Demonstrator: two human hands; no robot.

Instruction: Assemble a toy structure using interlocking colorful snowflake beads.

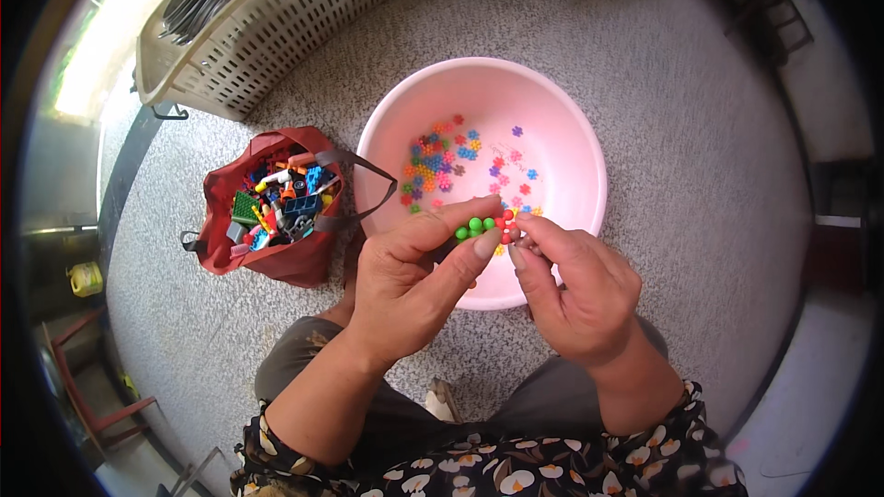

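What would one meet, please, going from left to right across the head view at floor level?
Yellow container → red bag of building bricks → left hand holding a green flower piece → right hand on a red flower piece, both over the pink basin.

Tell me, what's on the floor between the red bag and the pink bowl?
Only the bag's grey strap, looping toward the bowl; otherwise bare speckled floor, seen from the head view.

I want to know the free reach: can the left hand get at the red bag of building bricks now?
Probably not at once: the left hand pinches a green flower piece. The red bag lies open beside it, nothing between.
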